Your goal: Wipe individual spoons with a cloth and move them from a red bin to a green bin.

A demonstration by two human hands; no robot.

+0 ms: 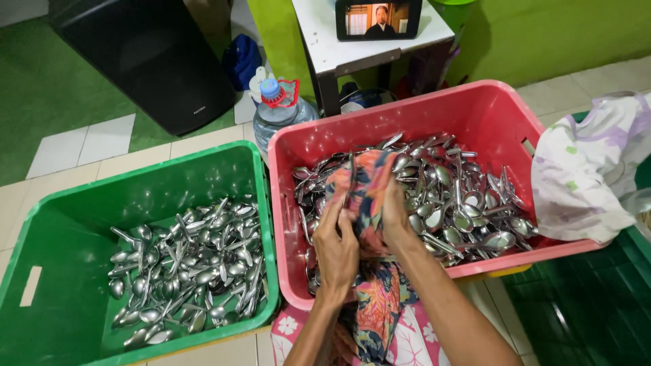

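Observation:
My left hand [336, 247] and my right hand [395, 215] are both closed on a patterned orange and blue cloth [365, 186] held over the red tub [475, 112]. The cloth hangs down between my arms to my lap. Whether a spoon is wrapped inside the cloth is hidden. The red tub holds a heap of several wet metal spoons [461, 203]. To the left, a green tub [61, 230] holds another pile of metal spoons [186, 271].
A white and purple cloth [590, 169] drapes over the red tub's right rim. Behind the tubs stand a large water bottle [274, 112], a black speaker box [146, 54] and a white stool [325, 41] with a phone [378, 18] playing video.

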